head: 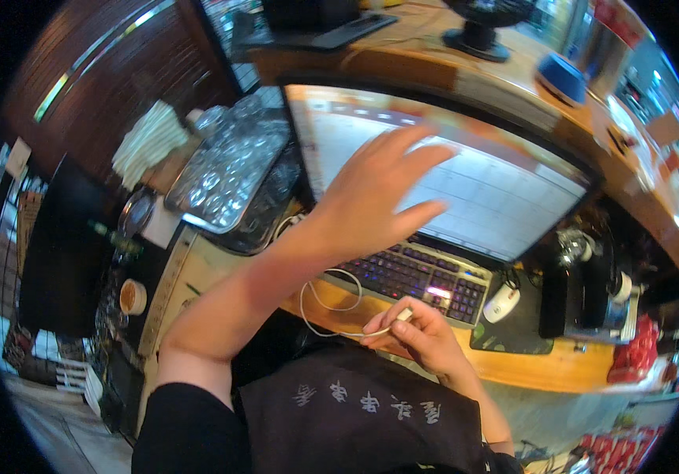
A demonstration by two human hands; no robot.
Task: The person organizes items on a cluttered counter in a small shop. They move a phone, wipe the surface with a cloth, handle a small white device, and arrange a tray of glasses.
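Observation:
My left hand (378, 188) is raised in front of the lit monitor (481, 183), fingers spread and slightly blurred. Nothing is in it, and I cannot tell whether a fingertip touches the screen. Lower down, near the desk's front edge, my right hand (419, 338) pinches the pale plug (404, 315) of a white cable (358, 296). The cable loops leftward over the wooden desk (517, 367) and passes under my left forearm. Between the monitor and my right hand lies a backlit keyboard (416, 278), partly hidden by my left arm.
Right of the keyboard, a white mouse (502, 303) rests on a dark mouse pad (514, 338). Black equipment (576, 296) stands farther right. On the left, a metal tray (224, 178) holds clear plastic pieces beside striped cloths (153, 142). A raised wooden counter (410, 50) runs behind the monitor.

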